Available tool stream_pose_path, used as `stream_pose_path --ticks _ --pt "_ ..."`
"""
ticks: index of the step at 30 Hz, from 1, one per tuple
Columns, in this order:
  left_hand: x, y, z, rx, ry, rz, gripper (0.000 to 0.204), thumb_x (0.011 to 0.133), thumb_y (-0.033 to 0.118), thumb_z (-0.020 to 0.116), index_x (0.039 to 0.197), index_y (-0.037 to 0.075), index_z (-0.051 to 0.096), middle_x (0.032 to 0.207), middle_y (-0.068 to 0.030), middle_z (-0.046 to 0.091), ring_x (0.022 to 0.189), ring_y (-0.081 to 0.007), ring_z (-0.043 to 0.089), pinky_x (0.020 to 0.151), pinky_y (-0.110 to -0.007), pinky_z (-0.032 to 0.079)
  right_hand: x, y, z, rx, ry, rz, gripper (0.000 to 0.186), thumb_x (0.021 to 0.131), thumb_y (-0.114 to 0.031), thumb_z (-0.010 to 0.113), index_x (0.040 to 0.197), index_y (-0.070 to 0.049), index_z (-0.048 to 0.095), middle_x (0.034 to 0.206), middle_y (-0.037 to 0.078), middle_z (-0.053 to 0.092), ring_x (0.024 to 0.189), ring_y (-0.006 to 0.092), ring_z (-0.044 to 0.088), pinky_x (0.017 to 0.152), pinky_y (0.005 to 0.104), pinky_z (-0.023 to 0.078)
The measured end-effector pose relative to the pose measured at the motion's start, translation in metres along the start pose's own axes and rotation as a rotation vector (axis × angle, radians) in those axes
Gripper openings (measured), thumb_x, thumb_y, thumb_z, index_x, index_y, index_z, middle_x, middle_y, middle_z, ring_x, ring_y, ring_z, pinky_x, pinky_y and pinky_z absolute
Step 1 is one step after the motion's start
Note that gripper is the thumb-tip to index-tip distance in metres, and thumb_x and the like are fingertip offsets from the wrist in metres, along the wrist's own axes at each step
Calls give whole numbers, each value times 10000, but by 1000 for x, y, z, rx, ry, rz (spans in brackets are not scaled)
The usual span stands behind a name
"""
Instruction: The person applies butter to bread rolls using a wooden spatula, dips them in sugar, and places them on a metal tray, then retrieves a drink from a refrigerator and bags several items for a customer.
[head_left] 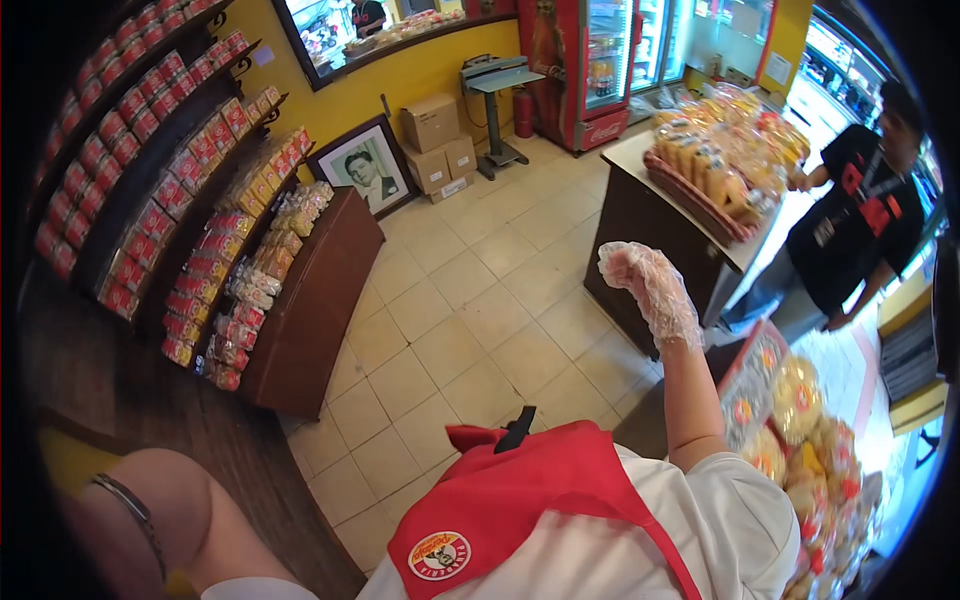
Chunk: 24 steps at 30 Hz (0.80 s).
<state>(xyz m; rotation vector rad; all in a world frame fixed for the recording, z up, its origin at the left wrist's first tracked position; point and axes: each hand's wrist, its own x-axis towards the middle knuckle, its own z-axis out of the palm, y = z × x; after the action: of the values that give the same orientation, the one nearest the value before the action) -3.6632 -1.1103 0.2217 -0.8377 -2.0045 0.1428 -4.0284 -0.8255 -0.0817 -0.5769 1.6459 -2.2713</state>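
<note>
My right hand (645, 285), in a clear plastic glove, is raised at centre right with its fingers curled closed, and I see nothing held in them. It is nearest the dark counter (636, 235) with a wicker basket (690, 200) of bagged bread. My bare left forearm (225, 530), with a band near the wrist, is at the lower left; the hand itself is out of view. A red apron (520, 470) covers my white shirt. Bagged round breads (798, 398) are piled at my lower right.
A person (850, 210) in a dark T-shirt stands right of the counter, one hand near the bread. Stocked shelves (140, 170) and a brown cabinet (310, 300) line the left. Boxes (430, 125), a framed portrait (385, 185), a metal stand (500, 80) and drink fridges (570, 70) stand at the back.
</note>
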Motion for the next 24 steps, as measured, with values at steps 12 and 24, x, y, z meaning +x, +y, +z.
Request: stream_pose_path --ticks 12,24 --pt "23 -381 383 -295 -26 -273 419 944 347 494 1065 -50 555 836 -114 565 742 -179 541 659 -271 431 444 66 -52 -196 11 50 416 849 -368 694 1048 -4 666 996 74 681 951 173 619 932 332 451" --pt "215 -666 847 -773 74 -211 417 947 325 482 1135 -41 545 825 -103 562 733 -164 525 653 -267 426 676 -6 -231 -245 578 -18 350 899 -296 603 972 40 665 969 113 680 942 189 624 876 305 481"
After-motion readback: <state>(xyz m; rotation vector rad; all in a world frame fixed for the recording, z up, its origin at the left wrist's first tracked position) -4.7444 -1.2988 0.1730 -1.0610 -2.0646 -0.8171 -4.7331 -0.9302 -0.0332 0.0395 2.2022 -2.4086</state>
